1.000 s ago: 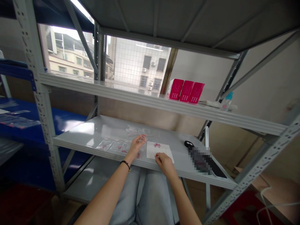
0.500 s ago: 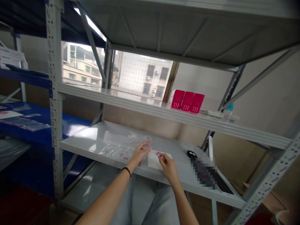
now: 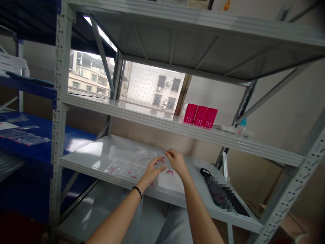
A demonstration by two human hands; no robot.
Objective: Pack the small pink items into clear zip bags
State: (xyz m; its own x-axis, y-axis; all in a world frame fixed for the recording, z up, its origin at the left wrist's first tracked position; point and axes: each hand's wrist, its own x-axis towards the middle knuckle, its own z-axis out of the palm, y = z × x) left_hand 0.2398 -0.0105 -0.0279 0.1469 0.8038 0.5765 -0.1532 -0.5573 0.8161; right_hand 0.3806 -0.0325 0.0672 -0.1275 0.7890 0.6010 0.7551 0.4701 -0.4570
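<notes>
Over the grey shelf, my left hand (image 3: pixel 153 171) is curved, with its thumb apart from the fingers. Small pink pieces (image 3: pixel 161 159) seem to lie at its fingertips, though they are blurred. Just right of it and slightly higher, my right hand (image 3: pixel 176 163) is closed in a pinch; what it holds, if anything, is too small to make out. Below the right hand lies a white sheet of paper (image 3: pixel 169 183) with a cluster of pink pieces (image 3: pixel 170 172) on it. Left of my hands, clear plastic bags (image 3: pixel 122 169) lie in a row, some with pink pieces in them.
More clear bags (image 3: pixel 146 154) lie behind my left hand. On the right are a black object (image 3: pixel 205 172) and a pixelated dark item (image 3: pixel 220 195). Red boxes (image 3: pixel 200 116) and a blue-capped bottle (image 3: pixel 242 127) stand on the shelf above. A blue shelf (image 3: pixel 76 135) adjoins on the left.
My right hand has moved up and left from the pink pieces on the paper to beside my left hand's fingertips. My left hand stays nearly in place. The camera view has tilted upward slightly.
</notes>
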